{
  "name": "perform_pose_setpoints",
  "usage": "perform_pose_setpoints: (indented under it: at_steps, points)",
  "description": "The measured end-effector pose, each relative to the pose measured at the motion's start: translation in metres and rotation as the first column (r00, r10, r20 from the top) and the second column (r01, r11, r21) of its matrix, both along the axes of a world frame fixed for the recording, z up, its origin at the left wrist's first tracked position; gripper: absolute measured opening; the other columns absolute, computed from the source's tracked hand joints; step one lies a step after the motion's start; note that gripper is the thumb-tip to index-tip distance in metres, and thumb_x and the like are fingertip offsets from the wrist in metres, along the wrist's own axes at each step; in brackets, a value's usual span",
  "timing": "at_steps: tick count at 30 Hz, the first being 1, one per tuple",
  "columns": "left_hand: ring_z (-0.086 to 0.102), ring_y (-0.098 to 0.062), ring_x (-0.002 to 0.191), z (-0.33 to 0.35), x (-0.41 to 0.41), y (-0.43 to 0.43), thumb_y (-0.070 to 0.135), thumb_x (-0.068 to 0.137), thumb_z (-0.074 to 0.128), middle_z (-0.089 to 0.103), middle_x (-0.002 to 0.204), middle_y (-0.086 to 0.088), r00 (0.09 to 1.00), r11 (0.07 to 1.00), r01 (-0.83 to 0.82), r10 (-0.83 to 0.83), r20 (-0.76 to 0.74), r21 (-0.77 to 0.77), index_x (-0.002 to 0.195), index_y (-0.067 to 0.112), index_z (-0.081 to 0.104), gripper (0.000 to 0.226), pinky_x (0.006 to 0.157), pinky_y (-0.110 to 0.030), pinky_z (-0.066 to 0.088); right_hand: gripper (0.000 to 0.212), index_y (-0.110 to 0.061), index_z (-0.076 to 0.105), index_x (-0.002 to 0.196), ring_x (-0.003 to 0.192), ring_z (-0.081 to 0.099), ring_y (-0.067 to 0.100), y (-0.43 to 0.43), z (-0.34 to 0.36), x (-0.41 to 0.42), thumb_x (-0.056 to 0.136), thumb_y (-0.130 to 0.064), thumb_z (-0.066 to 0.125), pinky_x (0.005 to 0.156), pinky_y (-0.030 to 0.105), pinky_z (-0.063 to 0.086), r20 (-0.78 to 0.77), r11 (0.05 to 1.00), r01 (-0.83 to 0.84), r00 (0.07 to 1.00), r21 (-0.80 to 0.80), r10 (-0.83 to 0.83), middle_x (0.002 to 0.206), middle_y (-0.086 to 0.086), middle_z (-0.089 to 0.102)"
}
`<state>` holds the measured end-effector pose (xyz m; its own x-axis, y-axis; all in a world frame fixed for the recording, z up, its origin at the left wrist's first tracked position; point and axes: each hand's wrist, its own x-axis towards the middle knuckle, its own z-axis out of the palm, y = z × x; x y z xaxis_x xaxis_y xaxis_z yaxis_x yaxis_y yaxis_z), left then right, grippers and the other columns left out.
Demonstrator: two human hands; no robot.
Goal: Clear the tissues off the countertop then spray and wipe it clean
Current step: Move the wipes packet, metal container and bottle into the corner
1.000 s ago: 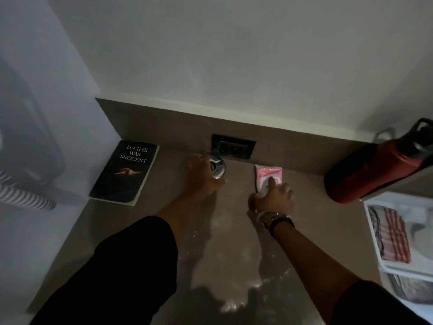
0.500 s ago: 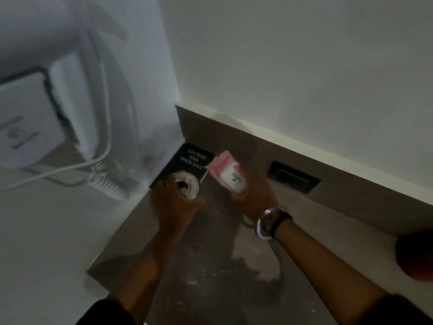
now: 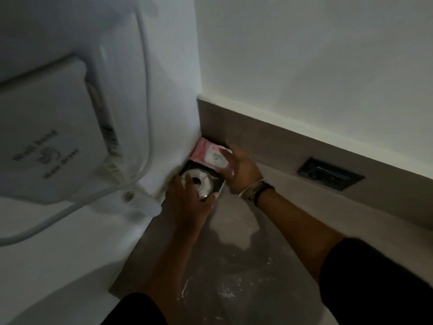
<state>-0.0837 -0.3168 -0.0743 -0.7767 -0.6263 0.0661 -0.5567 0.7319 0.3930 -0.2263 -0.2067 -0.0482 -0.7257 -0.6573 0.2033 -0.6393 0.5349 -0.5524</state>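
My left hand (image 3: 187, 200) grips a white tissue roll (image 3: 199, 182) over a black book (image 3: 216, 175) lying in the far left corner of the brown countertop (image 3: 234, 266). My right hand (image 3: 241, 171) holds a pink tissue pack (image 3: 210, 156) at the back of that corner, against the wall. Whether roll and pack rest on the book I cannot tell. White powdery smears (image 3: 225, 293) mark the counter near me.
A white wall-mounted hair dryer (image 3: 46, 141) with a coiled cord (image 3: 110, 148) hangs on the left wall, close above the corner. A dark socket plate (image 3: 330, 173) sits in the brown backsplash to the right.
Both hands have carried the roll and the pink pack from the middle of the counter left to the corner over the book. The view has swung left; the red bottle is out of sight.
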Motion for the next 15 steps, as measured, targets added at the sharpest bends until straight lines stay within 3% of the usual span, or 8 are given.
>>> perform_pose_setpoints:
  at_steps: [2, 5, 7, 9, 11, 13, 15]
  points:
    - [0.048, -0.05, 0.123, 0.0, 0.003, 0.003, 0.058, 0.07, 0.074, 0.049, 0.134, -0.036, 1.0, 1.0, 0.009, -0.009, 0.01, -0.03, 0.131, -0.003, 0.051, 0.089, 0.1, -0.054, 0.04, 0.037, -0.004, 0.062, 0.121, 0.114, 0.058, 0.036, 0.042, 0.015, 0.03, 0.089, -0.022, 0.064, 0.102, 0.039, 0.04, -0.063, 0.981, 0.138, 0.987, -0.138, -0.148, 0.124, 0.02, 0.063]
    - [0.043, -0.047, 0.128, -0.003, 0.009, 0.012, 0.062, 0.074, 0.061, 0.049, 0.134, -0.035, 0.997, 1.0, -0.001, 0.0, -0.072, -0.021, 0.126, -0.001, 0.053, 0.082, 0.104, -0.055, 0.038, 0.029, -0.013, 0.063, 0.115, 0.111, 0.056, 0.028, 0.155, 0.021, 0.084, 0.095, -0.029, 0.05, 0.101, 0.04, 0.044, -0.101, 0.882, 0.426, 0.887, -0.202, -0.452, 0.116, 0.011, 0.066]
    - [0.036, -0.047, 0.135, -0.009, 0.008, 0.025, 0.064, 0.076, 0.052, 0.043, 0.14, -0.036, 0.991, 0.999, 0.032, -0.034, -0.129, -0.014, 0.13, 0.0, 0.049, 0.084, 0.113, -0.056, 0.028, 0.03, -0.011, 0.059, 0.113, 0.108, 0.055, 0.03, 0.244, 0.018, 0.113, 0.088, -0.028, 0.06, 0.096, 0.045, 0.047, -0.028, 0.646, 0.734, 0.656, -0.208, -0.754, 0.114, 0.013, 0.06]
    - [0.035, -0.046, 0.135, -0.012, 0.003, 0.047, 0.063, 0.079, 0.049, 0.039, 0.144, -0.033, 0.975, 0.983, 0.173, -0.179, -0.134, -0.056, 0.133, 0.002, 0.047, 0.082, 0.113, -0.054, 0.026, 0.044, -0.011, 0.053, 0.118, 0.107, 0.053, 0.033, 0.321, 0.017, 0.126, 0.082, -0.029, 0.07, 0.094, 0.05, 0.047, 0.113, 0.329, 0.927, 0.352, -0.178, -0.929, 0.117, 0.015, 0.054]
    - [0.04, -0.044, 0.132, -0.012, -0.007, 0.078, 0.062, 0.081, 0.05, 0.044, 0.142, -0.029, 0.925, 0.928, 0.364, -0.37, -0.087, -0.076, 0.132, 0.003, 0.049, 0.078, 0.111, -0.052, 0.03, 0.064, -0.013, 0.045, 0.129, 0.114, 0.05, 0.034, 0.379, 0.019, 0.125, 0.077, -0.036, 0.074, 0.098, 0.052, 0.044, 0.252, 0.127, 0.982, 0.159, -0.137, -0.955, 0.126, 0.016, 0.048]
    - [0.042, -0.043, 0.132, -0.008, -0.017, 0.112, 0.063, 0.082, 0.049, 0.046, 0.141, -0.028, 0.864, 0.862, 0.504, -0.501, 0.056, -0.062, 0.131, 0.002, 0.051, 0.078, 0.11, -0.054, 0.032, 0.079, -0.016, 0.037, 0.136, 0.121, 0.047, 0.03, 0.416, 0.017, 0.112, 0.074, -0.047, 0.074, 0.102, 0.048, 0.043, 0.286, 0.092, 0.989, 0.122, -0.116, -0.95, 0.134, 0.012, 0.045]
    - [0.034, -0.042, 0.139, -0.009, -0.024, 0.138, 0.06, 0.086, 0.051, 0.038, 0.15, -0.026, 0.845, 0.86, 0.511, -0.505, 0.178, 0.017, 0.137, 0.001, 0.048, 0.078, 0.115, -0.055, 0.027, 0.09, -0.02, 0.033, 0.139, 0.122, 0.046, 0.025, 0.435, 0.013, 0.091, 0.068, -0.058, 0.073, 0.101, 0.042, 0.044, 0.307, 0.09, 0.989, 0.123, -0.121, -0.944, 0.135, 0.009, 0.044]
